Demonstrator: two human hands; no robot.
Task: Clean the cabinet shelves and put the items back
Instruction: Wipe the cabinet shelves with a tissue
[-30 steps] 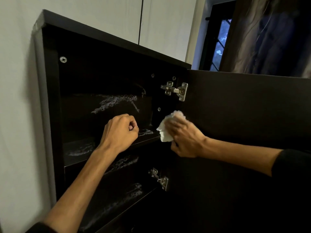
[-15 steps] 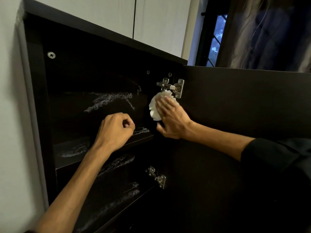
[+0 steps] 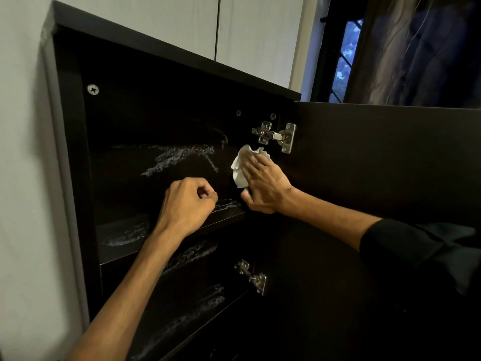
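A dark wall cabinet [image 3: 70, 157] stands with its door swung out to the right. My right hand [image 3: 263, 183] presses a crumpled white tissue [image 3: 239, 170] against the cabinet's inner right side, just below the upper metal hinge [image 3: 276, 136]. My left hand [image 3: 187, 204] is a closed fist resting at the front edge of the upper shelf [image 3: 122, 235], holding nothing I can see. White dusty smears mark the back panel [image 3: 179, 157] and both shelves. No stored items are visible inside.
The open door [image 3: 377, 162] spreads wide on the right, with a lower hinge [image 3: 253, 277] below my right hand. A lower shelf [image 3: 187, 316] shows streaks. A pale wall lies left, white cupboards above, a dark window [image 3: 343, 61] at upper right.
My right hand moved the tissue up from the shelf's right end to just under the upper hinge, then held near there. My left fist stayed at the shelf edge.
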